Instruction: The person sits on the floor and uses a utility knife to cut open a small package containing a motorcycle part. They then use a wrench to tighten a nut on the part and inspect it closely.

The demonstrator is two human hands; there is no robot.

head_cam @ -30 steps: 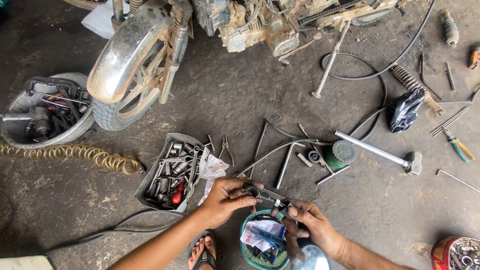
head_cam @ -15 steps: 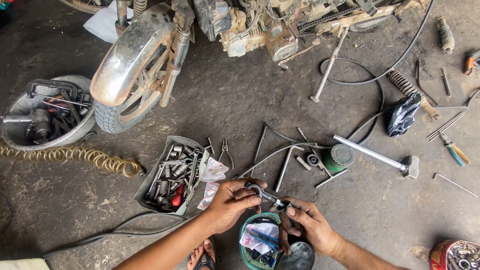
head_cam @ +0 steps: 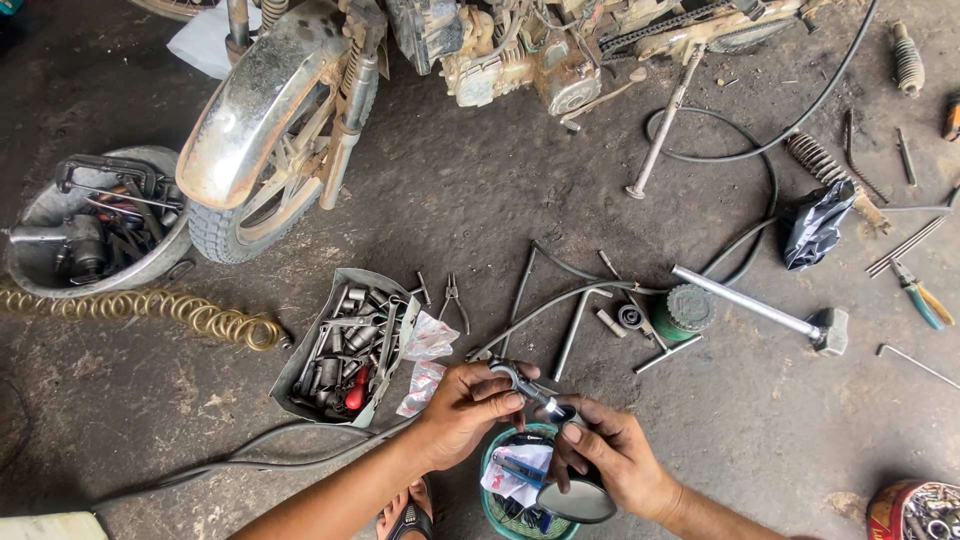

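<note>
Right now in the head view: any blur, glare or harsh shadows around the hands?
Head view: sharp throughout, no motion blur on the left hand or right hand. Light is soft and even, with only faint shadows on the floor. Mild sheen on the mudguard; the mirror reflects pale light. Slight wide-angle bend at the edges.

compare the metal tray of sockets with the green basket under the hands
The tray is grey metal, angular and sits in the open left of the hands; the basket is green, round and lies partly hidden under them. The tray is packed with metal sockets and a red-handled tool; the basket holds paper or plastic packets. The left hand is nearer the tray, the right hand is over the basket. Both rest on the concrete floor.
</note>
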